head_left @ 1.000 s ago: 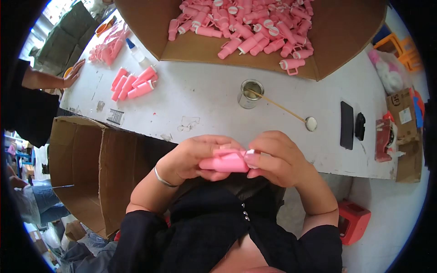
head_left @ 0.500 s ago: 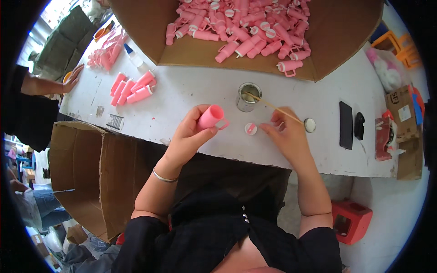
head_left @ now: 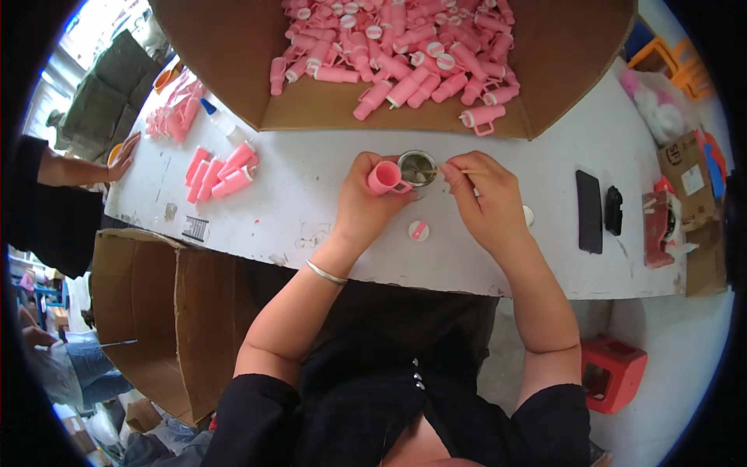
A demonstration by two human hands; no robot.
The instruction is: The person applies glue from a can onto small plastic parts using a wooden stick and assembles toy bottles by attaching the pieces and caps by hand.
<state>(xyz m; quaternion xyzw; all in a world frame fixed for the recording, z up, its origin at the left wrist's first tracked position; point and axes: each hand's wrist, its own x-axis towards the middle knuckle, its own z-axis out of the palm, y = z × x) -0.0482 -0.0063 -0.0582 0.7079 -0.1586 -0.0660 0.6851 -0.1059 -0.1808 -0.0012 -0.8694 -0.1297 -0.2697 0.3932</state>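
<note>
My left hand (head_left: 364, 201) is closed around a pink handled cup (head_left: 384, 179), its open mouth tipped up toward me. Right beside the cup stands a small metal can (head_left: 418, 169) with murky contents. Between the fingertips of my right hand (head_left: 484, 187) is a thin wooden stick (head_left: 470, 171), its far end inside the can. On the table below the can lies a round white lid (head_left: 419, 230) with a pink strip across it. Another small pale disc (head_left: 528, 215) is partly hidden by my right hand.
A big cardboard box (head_left: 284, 118) full of pink cups stands at the far side. Several pink cups (head_left: 212, 180) and a blue-capped bottle (head_left: 224, 123) lie left. A black phone (head_left: 589, 212) lies right. Another person's hand (head_left: 123, 158) rests at the left edge.
My left hand has brought the cup right and up, next to the can. My right hand has moved up toward the can and gripped the stick closer to its dipped end.
</note>
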